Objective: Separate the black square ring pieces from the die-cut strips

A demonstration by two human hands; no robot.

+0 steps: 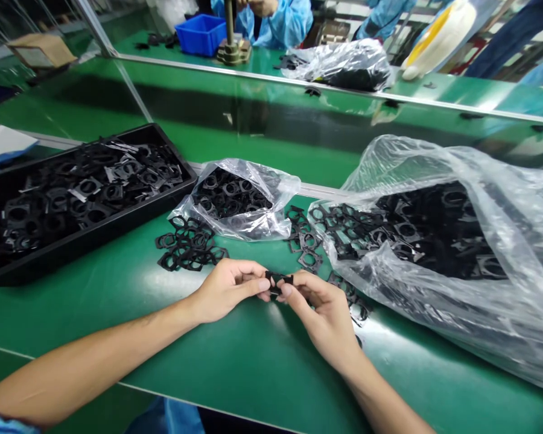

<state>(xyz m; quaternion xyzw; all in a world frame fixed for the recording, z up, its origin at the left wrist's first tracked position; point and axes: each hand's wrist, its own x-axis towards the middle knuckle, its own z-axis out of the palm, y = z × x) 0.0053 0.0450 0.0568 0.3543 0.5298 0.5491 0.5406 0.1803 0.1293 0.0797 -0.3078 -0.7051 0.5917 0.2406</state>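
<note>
Over the green tabletop, my left hand (228, 288) and my right hand (321, 304) meet, both closed on a small black plastic part (279, 278). Fingers cover much of it, so its full shape is hidden. Behind my left hand lies a loose pile of flat black ring-shaped parts (190, 244). More such rings (308, 241) are scattered just behind my right hand. A small clear plastic bag (271, 226) holding black rings lies beyond both hands. To the right spreads a large clear plastic bag (516, 241), open and full of similar parts.
At the left stands a long black tray (95, 232) heaped with black parts. A metal rail (280, 80) crosses behind the green surface. Beyond it are a blue bin (201, 34), another plastic bag (339, 63) and people in blue sleeves (287, 24).
</note>
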